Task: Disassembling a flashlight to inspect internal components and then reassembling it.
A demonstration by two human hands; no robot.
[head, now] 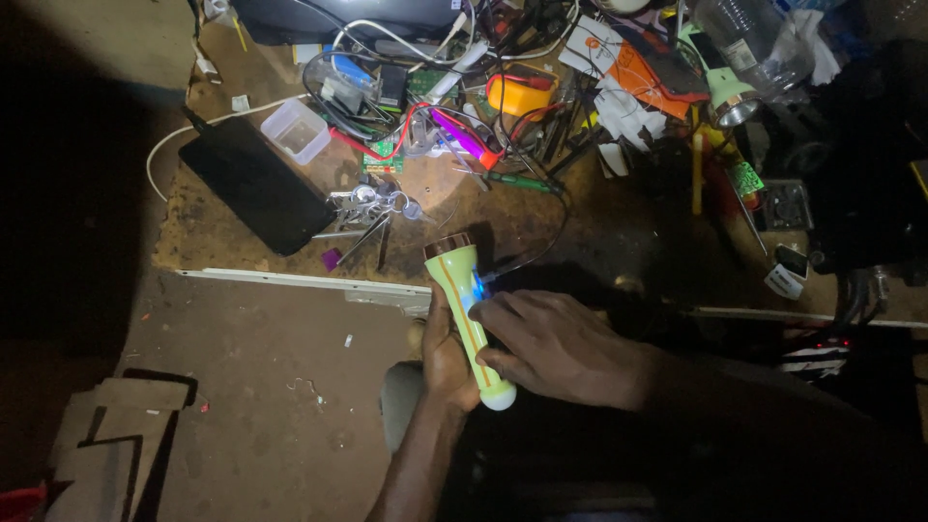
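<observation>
A pale green flashlight [462, 290] with a copper-coloured head ring and an orange stripe is held tilted over the bench's front edge, head pointing away from me. My left hand [445, 360] grips its handle from below. My right hand [556, 343] lies over the body from the right, fingers by a small blue glow on its side. A thin black cable [541, 246] runs from that spot back onto the bench.
The worn wooden bench [454, 208] carries a black phone [256, 184], a clear plastic box [296, 130], metal tweezers and scissors [372, 208], a green circuit board [384, 155], an orange meter [520, 95], tangled wires and a second green flashlight [720, 87]. Cardboard [111, 435] lies on the floor.
</observation>
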